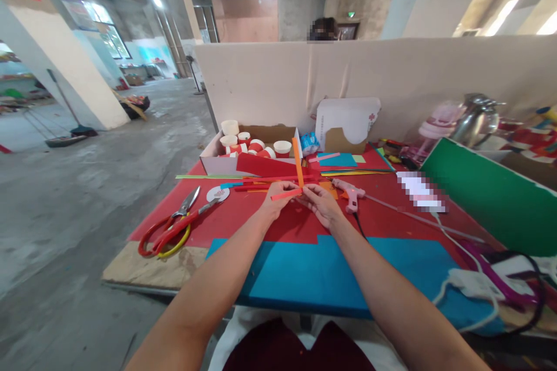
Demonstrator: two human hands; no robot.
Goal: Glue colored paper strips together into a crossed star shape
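Note:
Above the red work surface (200, 214), my left hand (277, 200) and my right hand (322, 204) meet, with the fingers of both closed in a pinch. Between the fingertips stands an orange strip (298, 163), upright and looking like paper or card. A red-pink strip (285, 194) runs from its foot leftward across my left fingers. How the two strips join is hidden by my fingertips. Just right of my right hand lies a pink glue gun (350, 192). More red strips (256, 181) lie flat behind my hands.
Red-handled scissors (172, 229) and a white disc (217, 194) lie at left. Behind stands a box (209, 159) of paper cups (282, 148). A blue sheet (300, 272) covers the front edge. At right are a green panel (496, 197), a phone (420, 191) and white cables (474, 284).

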